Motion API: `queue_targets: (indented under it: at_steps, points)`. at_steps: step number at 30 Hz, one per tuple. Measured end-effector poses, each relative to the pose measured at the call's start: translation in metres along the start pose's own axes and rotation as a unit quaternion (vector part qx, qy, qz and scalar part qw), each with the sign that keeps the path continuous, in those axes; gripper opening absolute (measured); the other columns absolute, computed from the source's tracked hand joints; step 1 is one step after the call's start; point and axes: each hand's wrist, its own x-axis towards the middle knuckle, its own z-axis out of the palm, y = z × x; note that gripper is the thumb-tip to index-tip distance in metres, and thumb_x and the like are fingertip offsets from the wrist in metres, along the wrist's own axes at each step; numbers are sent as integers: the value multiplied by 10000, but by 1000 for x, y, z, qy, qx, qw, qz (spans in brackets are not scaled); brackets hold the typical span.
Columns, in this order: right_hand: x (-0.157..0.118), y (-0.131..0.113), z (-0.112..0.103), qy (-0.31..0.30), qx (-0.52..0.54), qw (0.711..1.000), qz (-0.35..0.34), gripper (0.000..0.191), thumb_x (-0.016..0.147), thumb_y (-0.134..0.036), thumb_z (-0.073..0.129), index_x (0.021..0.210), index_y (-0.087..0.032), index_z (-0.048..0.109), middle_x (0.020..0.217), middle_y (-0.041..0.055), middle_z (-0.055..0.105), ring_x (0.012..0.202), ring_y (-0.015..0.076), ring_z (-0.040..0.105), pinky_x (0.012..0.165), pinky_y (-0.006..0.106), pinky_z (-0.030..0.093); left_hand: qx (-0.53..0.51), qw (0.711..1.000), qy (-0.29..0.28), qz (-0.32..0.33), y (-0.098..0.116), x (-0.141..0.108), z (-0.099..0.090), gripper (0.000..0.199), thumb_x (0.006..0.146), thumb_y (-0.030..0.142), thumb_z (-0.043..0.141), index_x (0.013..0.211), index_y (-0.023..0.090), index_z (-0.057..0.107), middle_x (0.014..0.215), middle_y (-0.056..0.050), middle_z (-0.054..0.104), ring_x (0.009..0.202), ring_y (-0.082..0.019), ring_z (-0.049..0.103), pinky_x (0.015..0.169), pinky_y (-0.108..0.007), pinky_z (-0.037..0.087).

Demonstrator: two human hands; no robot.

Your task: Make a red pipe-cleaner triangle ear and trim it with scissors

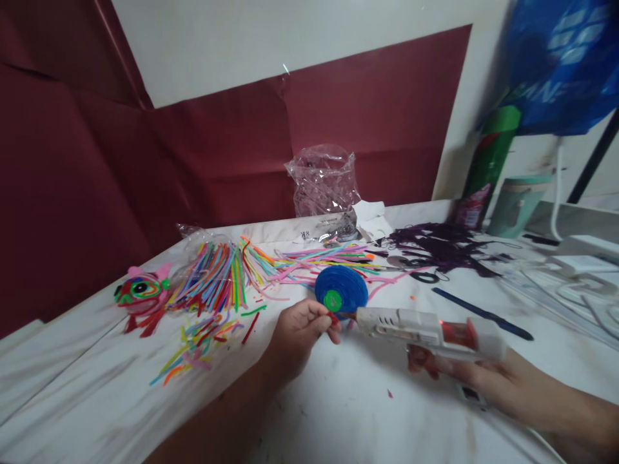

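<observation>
Between the fingertips of my left hand (309, 325) is a small red piece (333, 318), possibly pipe cleaner; the fingers mostly cover it. My right hand (469, 374) is wrapped round the handle of a white glue gun (406, 327), whose nozzle points left and nearly meets the red piece. Just behind the fingertips is a blue coiled disc (347, 288) with a green centre (333, 300). Whether the left hand touches the disc I cannot tell. A colourful pipe-cleaner animal figure (141, 295) with red legs stands at the far left.
Bundled pipe cleaners (210, 277) lie behind, with cut scraps (193, 345) in front of them. A dark blue strip (483, 314), purple shreds (435, 245), a green cup (517, 205) and white cables (561, 303) occupy the right. A clear plastic bag (323, 180) stands against the back.
</observation>
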Motion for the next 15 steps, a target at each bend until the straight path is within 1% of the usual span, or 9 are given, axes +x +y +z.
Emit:
queue_targets:
  at_steps: [6,9,12,15]
  points:
    - [3,-6,1,-1,-28,999,-26,237,776,-405,455,791,-202,575,771,52,608,737,205,578,589,271,473,9,1000,-7,-5,1,-1,2,95,716,211,591,674,131,564,580,-16,632,544,-127,575,616,-270,426]
    - [2,-8,2,9,-23,999,-32,246,786,-403,444,766,-196,576,752,48,606,717,200,576,609,279,469,9,1000,-4,-17,2,-1,5,115,704,229,602,662,131,559,552,-15,623,529,-129,568,606,-273,426]
    - [1,-10,3,24,-14,999,-26,250,785,-399,447,746,-187,574,732,45,603,682,190,569,631,291,466,7,1000,-8,-18,1,-1,5,110,709,224,599,667,129,563,566,-21,628,536,-130,569,609,-274,428]
    - [0,-12,3,13,0,1000,-8,231,752,-398,485,755,-184,573,737,49,602,690,197,565,595,282,460,-3,1000,-14,-16,0,-1,3,97,711,214,596,676,128,568,599,-23,637,535,-127,574,605,-274,431]
